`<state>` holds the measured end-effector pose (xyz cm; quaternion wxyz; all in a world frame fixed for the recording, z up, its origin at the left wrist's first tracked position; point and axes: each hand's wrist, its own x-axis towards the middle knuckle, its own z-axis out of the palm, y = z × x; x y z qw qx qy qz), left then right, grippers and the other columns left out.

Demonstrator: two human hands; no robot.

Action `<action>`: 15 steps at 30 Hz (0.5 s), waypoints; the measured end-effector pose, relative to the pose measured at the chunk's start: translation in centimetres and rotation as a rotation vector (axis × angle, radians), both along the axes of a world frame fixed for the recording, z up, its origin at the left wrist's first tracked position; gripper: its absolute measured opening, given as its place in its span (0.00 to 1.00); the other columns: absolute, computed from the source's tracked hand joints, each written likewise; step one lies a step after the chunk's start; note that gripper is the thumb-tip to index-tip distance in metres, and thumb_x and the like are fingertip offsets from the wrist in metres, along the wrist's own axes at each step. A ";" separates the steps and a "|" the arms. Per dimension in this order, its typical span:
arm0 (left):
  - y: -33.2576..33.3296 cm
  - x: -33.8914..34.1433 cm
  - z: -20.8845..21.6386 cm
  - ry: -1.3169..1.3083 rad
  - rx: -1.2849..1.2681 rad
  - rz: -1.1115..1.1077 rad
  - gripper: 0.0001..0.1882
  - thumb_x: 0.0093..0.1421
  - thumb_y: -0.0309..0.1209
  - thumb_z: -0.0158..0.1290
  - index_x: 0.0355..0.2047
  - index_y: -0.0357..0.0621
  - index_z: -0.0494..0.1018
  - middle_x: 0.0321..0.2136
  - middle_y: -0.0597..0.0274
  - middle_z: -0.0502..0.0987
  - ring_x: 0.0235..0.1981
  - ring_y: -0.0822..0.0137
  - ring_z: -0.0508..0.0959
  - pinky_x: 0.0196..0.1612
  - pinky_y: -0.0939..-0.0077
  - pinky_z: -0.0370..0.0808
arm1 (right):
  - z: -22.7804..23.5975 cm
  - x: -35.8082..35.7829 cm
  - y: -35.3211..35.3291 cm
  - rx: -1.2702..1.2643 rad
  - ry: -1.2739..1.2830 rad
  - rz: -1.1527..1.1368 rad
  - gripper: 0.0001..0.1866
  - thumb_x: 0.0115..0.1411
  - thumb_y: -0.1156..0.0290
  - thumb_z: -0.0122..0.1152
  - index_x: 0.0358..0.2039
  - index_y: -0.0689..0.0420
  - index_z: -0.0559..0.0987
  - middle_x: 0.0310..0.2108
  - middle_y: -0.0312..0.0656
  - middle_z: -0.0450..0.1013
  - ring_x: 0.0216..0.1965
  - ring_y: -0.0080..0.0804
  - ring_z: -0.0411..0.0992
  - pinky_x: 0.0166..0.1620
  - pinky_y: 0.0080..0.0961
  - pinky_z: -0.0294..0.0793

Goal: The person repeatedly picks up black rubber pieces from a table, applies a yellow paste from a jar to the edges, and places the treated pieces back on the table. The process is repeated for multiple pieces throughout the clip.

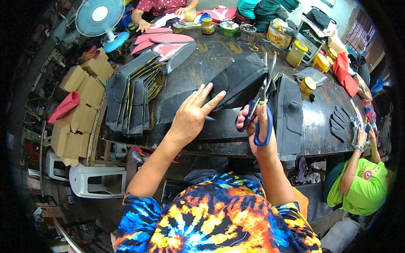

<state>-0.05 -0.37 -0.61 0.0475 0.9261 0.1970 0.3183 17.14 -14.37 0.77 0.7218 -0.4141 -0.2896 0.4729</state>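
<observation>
My left hand (192, 118) lies flat with its fingers stretched out on a black leather-like cut piece (238, 82) on the table. In my right hand (263, 139) is a pair of scissors (265, 84) with blue handles. Its blades point away from me and stand apart, at the right end of the black piece; whether they touch it I cannot tell. Just right of the scissors lies a pile of black pieces (290, 118). To the left of my left hand is a fanned stack of black pieces (130, 95) with yellow edges.
Pink and grey cut pieces (173, 44) lie on the dark table (202, 55). Jars and tubs (297, 54) stand toward the back right. Across the table a person (156, 7) works; another in green (363, 181) sits at the right. Cardboard boxes (78, 114) and a fan (100, 14) stand left.
</observation>
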 end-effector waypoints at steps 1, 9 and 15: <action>0.1 -0.1 0.0 0.003 -0.001 -0.007 0.35 0.60 0.19 0.46 0.68 0.61 0.68 0.65 0.44 0.69 0.65 0.42 0.70 0.66 0.53 0.68 | 0.0 -0.1 -0.1 0.031 0.067 0.026 0.29 0.73 0.40 0.47 0.42 0.58 0.73 0.35 0.39 0.72 0.36 0.26 0.72 0.43 0.24 0.73; 1.8 0.4 -0.2 -0.032 0.017 -0.058 0.34 0.60 0.20 0.49 0.67 0.59 0.70 0.62 0.44 0.72 0.62 0.42 0.73 0.64 0.54 0.71 | 0.8 -0.2 -1.4 0.026 0.039 0.052 0.27 0.68 0.41 0.57 0.35 0.57 0.73 0.28 0.36 0.70 0.28 0.22 0.69 0.32 0.19 0.71; 6.1 1.6 -0.2 -0.129 -0.025 0.028 0.32 0.61 0.18 0.54 0.66 0.48 0.69 0.62 0.45 0.73 0.61 0.44 0.74 0.62 0.57 0.71 | 3.2 1.5 -7.6 0.052 0.017 0.147 0.32 0.57 0.39 0.71 0.28 0.59 0.72 0.22 0.41 0.72 0.20 0.28 0.70 0.24 0.24 0.69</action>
